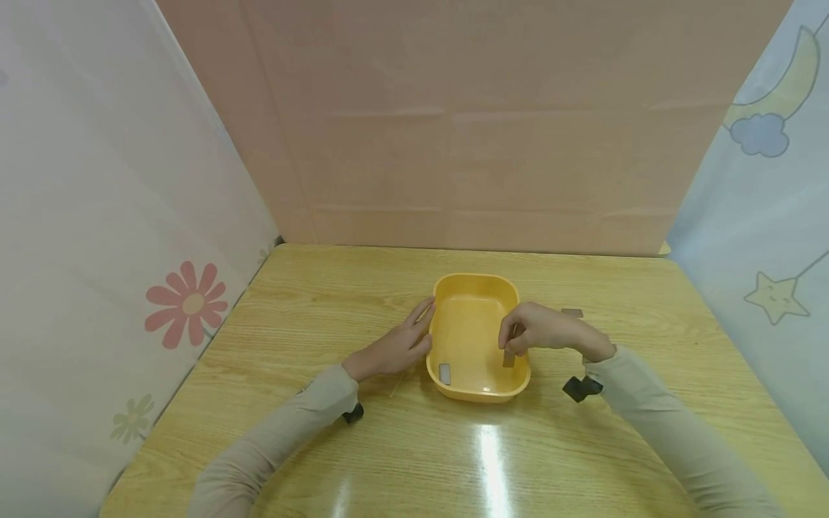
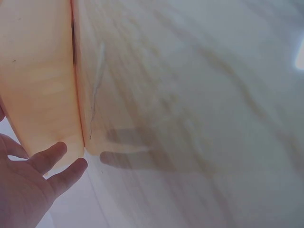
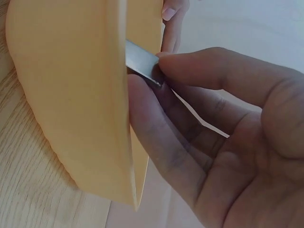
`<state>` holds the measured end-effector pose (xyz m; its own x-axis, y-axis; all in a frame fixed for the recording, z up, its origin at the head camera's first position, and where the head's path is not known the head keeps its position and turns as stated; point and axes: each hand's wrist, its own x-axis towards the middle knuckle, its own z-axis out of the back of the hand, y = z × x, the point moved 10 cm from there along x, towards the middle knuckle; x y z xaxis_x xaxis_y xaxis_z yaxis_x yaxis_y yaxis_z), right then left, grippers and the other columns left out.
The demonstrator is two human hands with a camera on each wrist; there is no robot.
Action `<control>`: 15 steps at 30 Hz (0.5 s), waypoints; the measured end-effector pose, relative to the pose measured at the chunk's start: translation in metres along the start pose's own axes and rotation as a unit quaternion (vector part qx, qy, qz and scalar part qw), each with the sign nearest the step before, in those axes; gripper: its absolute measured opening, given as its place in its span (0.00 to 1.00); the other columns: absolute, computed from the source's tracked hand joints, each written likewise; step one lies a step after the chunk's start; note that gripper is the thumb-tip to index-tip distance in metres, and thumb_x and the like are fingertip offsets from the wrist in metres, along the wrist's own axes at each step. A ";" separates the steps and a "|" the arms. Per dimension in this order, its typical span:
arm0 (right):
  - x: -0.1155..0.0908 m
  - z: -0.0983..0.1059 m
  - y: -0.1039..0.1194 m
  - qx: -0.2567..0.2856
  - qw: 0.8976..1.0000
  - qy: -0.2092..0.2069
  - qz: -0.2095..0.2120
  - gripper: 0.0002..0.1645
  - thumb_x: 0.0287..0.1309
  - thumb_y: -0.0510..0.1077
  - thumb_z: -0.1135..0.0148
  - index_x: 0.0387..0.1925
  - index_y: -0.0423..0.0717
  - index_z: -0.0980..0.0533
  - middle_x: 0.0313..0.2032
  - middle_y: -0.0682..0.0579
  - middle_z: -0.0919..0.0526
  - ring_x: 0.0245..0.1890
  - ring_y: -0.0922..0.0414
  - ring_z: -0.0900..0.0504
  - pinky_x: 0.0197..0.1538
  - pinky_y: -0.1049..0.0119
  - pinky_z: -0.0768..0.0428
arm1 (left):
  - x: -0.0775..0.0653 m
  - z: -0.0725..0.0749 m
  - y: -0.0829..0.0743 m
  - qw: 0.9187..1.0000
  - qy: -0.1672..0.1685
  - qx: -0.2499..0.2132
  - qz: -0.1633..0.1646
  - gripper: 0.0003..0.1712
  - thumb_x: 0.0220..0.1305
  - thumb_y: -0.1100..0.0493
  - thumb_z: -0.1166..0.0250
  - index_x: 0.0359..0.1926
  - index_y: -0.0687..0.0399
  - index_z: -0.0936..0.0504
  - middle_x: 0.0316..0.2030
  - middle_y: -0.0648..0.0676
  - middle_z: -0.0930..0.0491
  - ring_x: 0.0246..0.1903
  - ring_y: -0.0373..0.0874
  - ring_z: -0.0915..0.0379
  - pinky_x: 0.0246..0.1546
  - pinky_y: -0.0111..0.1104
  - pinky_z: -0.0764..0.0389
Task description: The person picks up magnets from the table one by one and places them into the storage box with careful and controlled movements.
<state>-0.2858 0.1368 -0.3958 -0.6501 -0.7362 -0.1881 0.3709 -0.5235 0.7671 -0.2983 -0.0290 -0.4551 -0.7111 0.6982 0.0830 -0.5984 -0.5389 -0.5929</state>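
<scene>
A yellow plastic basin (image 1: 469, 327) with rounded corners stands on the table. At its left side is my left hand (image 1: 401, 347), fingers extended along the outer wall near the rim; the left wrist view shows these fingers (image 2: 69, 175) spread beside the wall. Over the basin's right part, my right hand (image 1: 534, 327) pinches a small flat grey rectangular piece (image 3: 142, 61) with a metallic sheen between thumb and fingers. That piece points down inside the rim. A similar grey rectangular piece (image 1: 445, 373) lies on the basin floor, at the near left corner.
Another flat grey piece (image 1: 573, 313) lies on the wood-grain table (image 1: 363, 288), right of the basin and beyond my right wrist. A pinkish panel (image 1: 453, 144) rises behind the table, and printed sheets (image 1: 97, 216) stand along both sides.
</scene>
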 end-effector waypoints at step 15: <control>0.007 -0.003 0.000 -0.037 0.999 -0.004 0.013 0.09 0.50 0.26 0.41 0.31 0.36 0.17 0.30 0.53 0.16 0.28 0.59 0.19 0.32 0.66 0.21 | 0.000 0.000 -0.001 1.000 0.002 0.000 -0.004 0.36 0.79 0.57 0.57 0.77 0.68 0.61 0.78 0.55 0.71 0.66 0.49 0.38 0.63 0.39 0.33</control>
<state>-0.2883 0.1308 -0.3987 -0.6438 -0.7476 -0.1634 0.4360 -0.5339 0.7245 -0.2976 -0.0281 -0.4548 -0.7046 0.7046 0.0840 -0.6041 -0.5336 -0.5919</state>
